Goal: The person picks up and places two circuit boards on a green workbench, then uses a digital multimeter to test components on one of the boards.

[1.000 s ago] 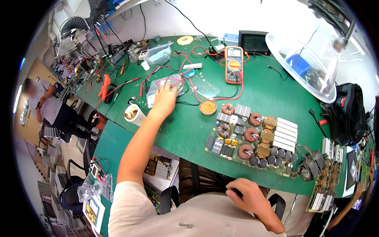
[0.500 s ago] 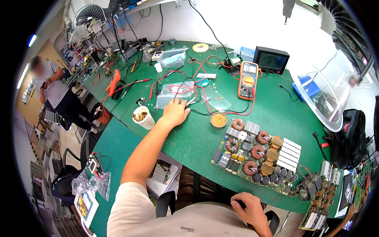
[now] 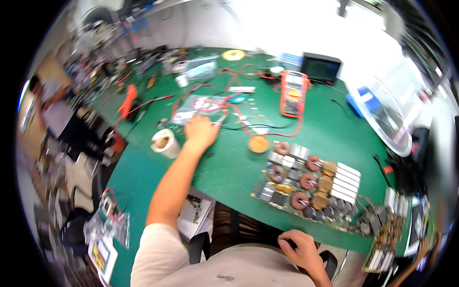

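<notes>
My left hand [image 3: 202, 130] reaches over the bench, palm down, fingers stretched forward and somewhat apart at the near edge of a clear plastic bag [image 3: 187, 111]. Motion smears the fingertips; beside them is a thin pen-like stick [image 3: 223, 117]. Red and black test leads [image 3: 248, 127] run across and past the bag. Left of my wrist stands a white cup [image 3: 170, 149] with brownish contents; to the right is a round tin [image 3: 258, 143] of yellowish-brown material. My right hand [image 3: 300, 249] stays close to my lap, fingers curled around something dark, mostly hidden.
An orange multimeter [image 3: 293, 93] stands before a black-framed screen [image 3: 320, 68]. A large circuit board [image 3: 287, 191] with coils and capacitors lies at front right. A clear plastic box [image 3: 202, 68] sits farther back. A person [image 3: 60, 112] stands at far left.
The whole view has shifted and blurred with head movement. My left hand remains by the bag, its fingers a little more spread. My right hand stays near my lap.
</notes>
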`<state>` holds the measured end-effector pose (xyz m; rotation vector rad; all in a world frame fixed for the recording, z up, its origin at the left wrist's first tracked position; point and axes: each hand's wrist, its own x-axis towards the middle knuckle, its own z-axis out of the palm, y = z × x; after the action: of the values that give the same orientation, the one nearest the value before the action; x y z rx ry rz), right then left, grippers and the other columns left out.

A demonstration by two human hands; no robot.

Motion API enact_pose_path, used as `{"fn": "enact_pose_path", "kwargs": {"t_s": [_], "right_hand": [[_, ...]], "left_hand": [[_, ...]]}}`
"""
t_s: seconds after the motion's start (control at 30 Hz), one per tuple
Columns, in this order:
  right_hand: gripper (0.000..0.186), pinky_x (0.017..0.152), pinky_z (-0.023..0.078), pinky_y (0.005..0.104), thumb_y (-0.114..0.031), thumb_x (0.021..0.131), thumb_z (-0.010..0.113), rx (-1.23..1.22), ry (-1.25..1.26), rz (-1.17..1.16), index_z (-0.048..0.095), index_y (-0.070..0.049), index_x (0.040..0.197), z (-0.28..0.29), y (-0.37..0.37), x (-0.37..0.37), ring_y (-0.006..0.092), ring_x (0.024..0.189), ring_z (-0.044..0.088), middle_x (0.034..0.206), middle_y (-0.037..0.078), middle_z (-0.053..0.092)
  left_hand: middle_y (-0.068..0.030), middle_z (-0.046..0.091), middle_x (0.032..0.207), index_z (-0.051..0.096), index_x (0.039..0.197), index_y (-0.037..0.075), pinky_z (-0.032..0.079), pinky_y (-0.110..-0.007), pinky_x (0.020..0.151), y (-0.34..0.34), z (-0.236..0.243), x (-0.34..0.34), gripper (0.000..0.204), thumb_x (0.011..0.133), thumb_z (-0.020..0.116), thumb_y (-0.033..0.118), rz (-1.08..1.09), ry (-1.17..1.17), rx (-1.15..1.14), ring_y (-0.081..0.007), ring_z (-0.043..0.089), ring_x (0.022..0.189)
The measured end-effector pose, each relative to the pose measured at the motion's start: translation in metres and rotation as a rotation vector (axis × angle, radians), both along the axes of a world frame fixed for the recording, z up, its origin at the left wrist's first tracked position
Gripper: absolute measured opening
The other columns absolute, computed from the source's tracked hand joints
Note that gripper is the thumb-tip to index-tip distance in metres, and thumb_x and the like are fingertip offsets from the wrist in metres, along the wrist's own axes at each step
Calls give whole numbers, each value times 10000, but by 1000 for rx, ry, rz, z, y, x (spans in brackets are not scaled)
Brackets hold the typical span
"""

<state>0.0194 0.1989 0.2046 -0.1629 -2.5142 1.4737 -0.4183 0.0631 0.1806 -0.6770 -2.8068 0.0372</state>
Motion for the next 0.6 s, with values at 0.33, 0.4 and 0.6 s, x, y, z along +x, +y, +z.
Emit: {"fn": "enact_pose_path", "kwargs": {"t_s": [0.33, 0.4, 0.6], "right_hand": [[121, 706, 517, 410, -125, 899, 660, -27, 142, 23, 625, -25, 958, -13, 14, 11, 320, 802, 637, 847, 123, 652], [110, 687, 508, 420, -116, 904, 643, -42, 163, 14, 612, -23, 954, -16, 17, 18, 330, 786, 623, 823, 125, 636], [110, 678, 509, 411, -104, 886, 668, -26, 236, -222, 618, -21, 938, 1, 30, 40, 319, 765, 624, 821, 120, 640]], "left_hand": [[-198, 646, 1004, 677, 999, 42, 480, -527, 817, -18, -3, -8, 384, 917, 589, 407, -70, 71, -57, -407, 632, 930], [-192, 634, 1022, 657, 1049, 37, 470, -518, 850, -16, -1, 5, 361, 916, 601, 368, -155, 122, -62, -405, 619, 948], [-203, 632, 1054, 628, 1093, -16, 459, -475, 887, -4, 32, 68, 303, 922, 621, 235, -510, -49, 177, -393, 601, 989]]}}
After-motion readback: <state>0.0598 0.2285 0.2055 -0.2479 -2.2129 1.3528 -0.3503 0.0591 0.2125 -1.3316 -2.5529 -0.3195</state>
